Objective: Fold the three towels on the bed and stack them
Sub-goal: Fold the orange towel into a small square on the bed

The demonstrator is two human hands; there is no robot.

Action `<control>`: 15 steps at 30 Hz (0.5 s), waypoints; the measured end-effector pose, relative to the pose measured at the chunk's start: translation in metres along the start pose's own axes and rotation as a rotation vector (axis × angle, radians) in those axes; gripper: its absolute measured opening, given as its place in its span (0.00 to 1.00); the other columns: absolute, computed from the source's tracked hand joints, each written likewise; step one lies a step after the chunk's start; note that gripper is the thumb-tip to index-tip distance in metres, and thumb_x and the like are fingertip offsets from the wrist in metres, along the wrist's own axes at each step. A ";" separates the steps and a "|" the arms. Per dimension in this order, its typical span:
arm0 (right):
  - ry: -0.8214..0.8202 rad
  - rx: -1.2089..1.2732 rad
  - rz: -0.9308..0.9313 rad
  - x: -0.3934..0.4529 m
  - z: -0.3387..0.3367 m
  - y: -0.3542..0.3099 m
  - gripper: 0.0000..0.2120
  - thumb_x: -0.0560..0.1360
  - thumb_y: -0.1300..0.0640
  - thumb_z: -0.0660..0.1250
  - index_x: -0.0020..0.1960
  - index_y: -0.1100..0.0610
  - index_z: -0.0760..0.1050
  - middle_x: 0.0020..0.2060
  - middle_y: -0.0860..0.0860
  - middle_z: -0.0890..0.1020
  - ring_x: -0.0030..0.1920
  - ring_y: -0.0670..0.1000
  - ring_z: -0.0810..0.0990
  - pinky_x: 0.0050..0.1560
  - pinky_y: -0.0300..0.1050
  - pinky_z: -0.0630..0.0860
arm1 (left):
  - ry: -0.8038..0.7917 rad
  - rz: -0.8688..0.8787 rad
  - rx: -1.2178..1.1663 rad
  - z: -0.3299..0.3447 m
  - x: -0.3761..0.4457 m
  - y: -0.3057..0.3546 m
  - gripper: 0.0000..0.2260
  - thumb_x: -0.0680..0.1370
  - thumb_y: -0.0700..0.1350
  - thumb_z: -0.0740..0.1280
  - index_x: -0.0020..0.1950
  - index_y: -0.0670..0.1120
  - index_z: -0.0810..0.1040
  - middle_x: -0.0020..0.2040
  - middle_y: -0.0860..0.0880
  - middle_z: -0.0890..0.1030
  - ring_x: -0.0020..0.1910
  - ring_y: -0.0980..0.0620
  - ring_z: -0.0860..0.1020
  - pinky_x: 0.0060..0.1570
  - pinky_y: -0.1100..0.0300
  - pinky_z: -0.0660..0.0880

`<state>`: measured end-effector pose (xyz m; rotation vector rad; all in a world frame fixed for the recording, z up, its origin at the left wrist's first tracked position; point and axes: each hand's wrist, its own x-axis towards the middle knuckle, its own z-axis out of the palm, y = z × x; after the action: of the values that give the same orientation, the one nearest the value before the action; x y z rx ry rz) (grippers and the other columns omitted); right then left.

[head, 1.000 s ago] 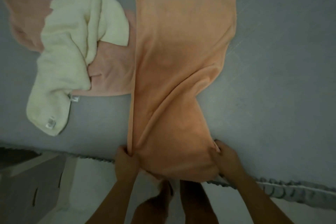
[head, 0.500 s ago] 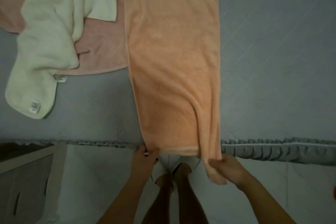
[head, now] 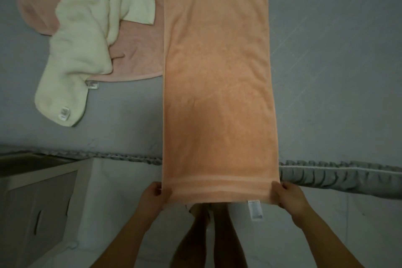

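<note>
An orange towel (head: 217, 76) lies stretched flat and long on the grey bed (head: 326, 72), its near end hanging past the bed's edge. My left hand (head: 154, 196) pinches its near left corner and my right hand (head: 288, 197) pinches its near right corner, where a white label hangs. A cream towel (head: 84, 41) lies crumpled at the left, on top of a pink towel (head: 134, 59) spread under it.
The bed's ruffled grey edge (head: 339, 175) runs across the view. A pale cabinet (head: 37, 204) stands at the lower left on the white floor. My bare legs (head: 208, 235) show below the towel. More fabric peeks in at the top edge.
The orange towel has gone from twisted and bunched to pulled straight and flat. My hands have spread apart to its two near corners and drawn the end past the bed's edge.
</note>
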<state>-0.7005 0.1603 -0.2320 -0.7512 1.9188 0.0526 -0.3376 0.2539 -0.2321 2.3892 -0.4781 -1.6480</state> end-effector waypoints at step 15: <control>0.024 0.327 0.062 -0.039 -0.008 0.009 0.13 0.76 0.58 0.70 0.59 0.56 0.73 0.46 0.54 0.82 0.45 0.55 0.82 0.40 0.49 0.79 | -0.154 -0.207 -0.017 -0.020 -0.015 -0.012 0.06 0.77 0.36 0.66 0.51 0.35 0.79 0.45 0.38 0.79 0.42 0.45 0.76 0.39 0.58 0.73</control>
<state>-0.7008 0.1837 -0.1983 -0.4738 1.9116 -0.2280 -0.3225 0.2707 -0.2160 2.3788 -0.2452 -1.9243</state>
